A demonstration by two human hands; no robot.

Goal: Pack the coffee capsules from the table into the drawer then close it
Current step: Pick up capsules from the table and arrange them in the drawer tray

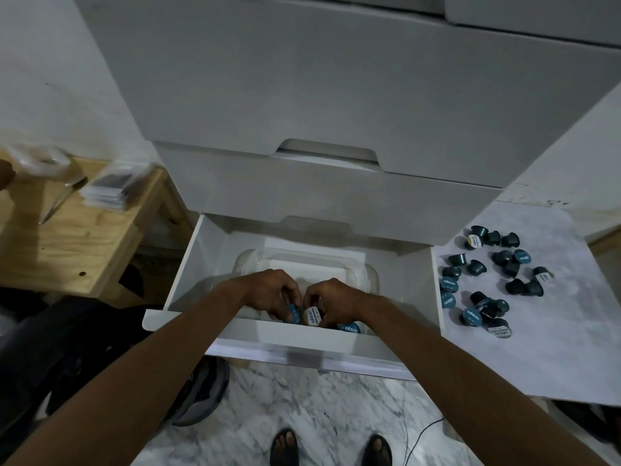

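wooden side table (67, 250) far left, open white drawer (188, 274) in the middle, left hand (268, 290) inside it with fingers curled round a blue-lid capsule (293, 313), right hand (332, 301) just beside, fingers curled on a cream-lid capsule (312, 317), many loose capsules (487, 280) scattered on the white table (554, 331) at right

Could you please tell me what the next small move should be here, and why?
Probably release: the left hand and right hand each grip capsules already low inside the open drawer, near its front wall, so letting go would drop them in. A scattered pile of capsules waits on the table to the right, so the hands need freeing.
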